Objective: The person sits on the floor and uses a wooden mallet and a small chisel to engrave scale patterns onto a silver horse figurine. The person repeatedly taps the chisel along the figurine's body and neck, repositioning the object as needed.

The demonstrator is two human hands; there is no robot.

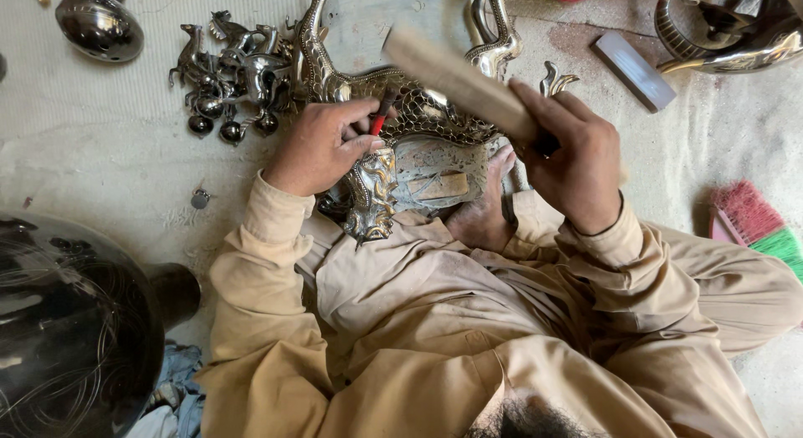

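Metalwork (418,166), an ornate silver piece, rests in the person's lap against a bare foot (485,208), while the left hand (322,145) pinches a red-tipped chisel (383,112) onto it and the right hand (573,158) grips a wooden mallet (456,78), small metal figurines (230,70) lying on the cloth near its far edge.

Under my left hand (322,147) the ornate metal piece (393,145) is silvery and glossy, its surface rough with embossed scales and scrollwork. The tool (383,113) pinched in that hand has a red, smooth-looking grip. My right hand (573,166) grips a pale wooden mallet (456,78), matt and blurred. Just beyond my left hand lie small polished metal figurines (230,74), shiny. The ground cloth (109,153) around them is matt, coarse and dusty.
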